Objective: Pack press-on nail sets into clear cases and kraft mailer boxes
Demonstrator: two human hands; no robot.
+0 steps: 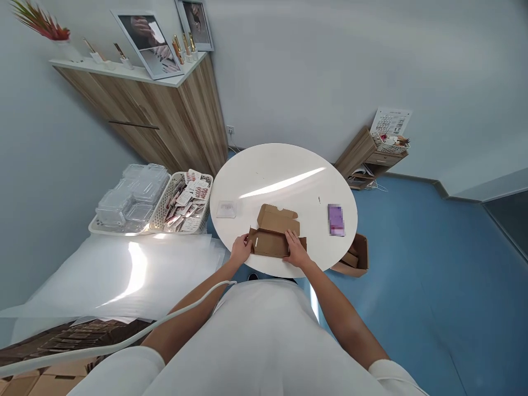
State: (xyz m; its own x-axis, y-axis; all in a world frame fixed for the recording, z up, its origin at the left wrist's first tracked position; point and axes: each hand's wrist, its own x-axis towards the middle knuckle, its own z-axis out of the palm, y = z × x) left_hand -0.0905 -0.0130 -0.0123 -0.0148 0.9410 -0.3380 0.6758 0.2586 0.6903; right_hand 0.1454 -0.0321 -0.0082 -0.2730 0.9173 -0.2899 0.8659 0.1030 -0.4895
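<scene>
Cardboard box (269,246), brown, rectangular, is lying open. Left hand (240,249) is pinching one end; spread right hand (296,251) is spanning it.

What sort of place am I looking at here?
Probably a small packing room: an open brown cardboard box lies on a rounded white table, near a white plastic basket of small printed packets and a stack of clear plastic containers.

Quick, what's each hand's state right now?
Left hand: closed on the left end of the cardboard box.
Right hand: open, spread over the box's right part.
</scene>
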